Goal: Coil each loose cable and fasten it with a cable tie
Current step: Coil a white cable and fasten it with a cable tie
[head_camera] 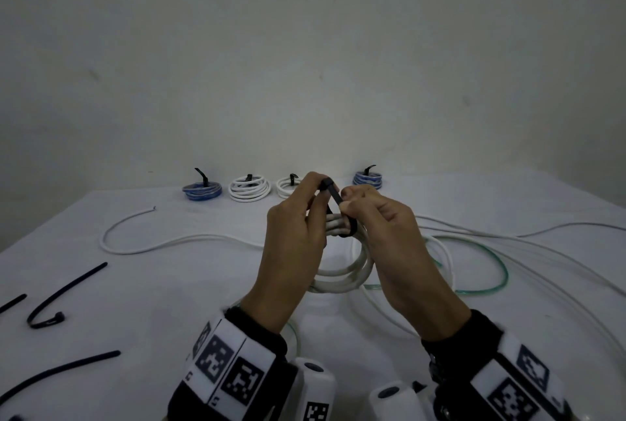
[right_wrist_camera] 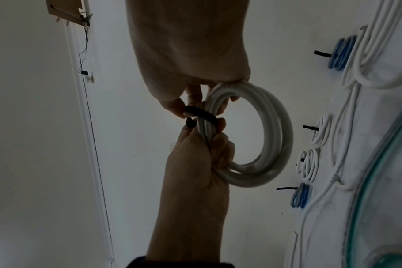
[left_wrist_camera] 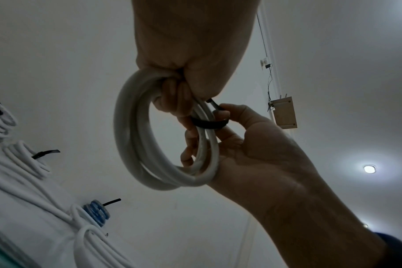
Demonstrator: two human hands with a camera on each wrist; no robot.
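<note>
A coil of white cable (head_camera: 342,276) is held up over the table between both hands. A black cable tie (head_camera: 333,196) loops round the coil's top strands. My left hand (head_camera: 320,188) pinches the tie's head end, and its lower fingers curl round the coil (left_wrist_camera: 131,137). My right hand (head_camera: 345,205) pinches the tie's strap just right of that. In the left wrist view the tie's band (left_wrist_camera: 208,124) wraps the strands, with the right hand's (left_wrist_camera: 220,112) fingers behind them. The right wrist view shows the same band (right_wrist_camera: 201,114) on the coil (right_wrist_camera: 276,127).
Along the table's far edge lie tied coils: blue (head_camera: 202,191), white (head_camera: 249,189), white (head_camera: 288,187) and blue (head_camera: 367,180). Loose white cable (head_camera: 176,238) trails left, more white and a clear green cable (head_camera: 487,256) lie right. Spare black ties (head_camera: 64,295) lie front left.
</note>
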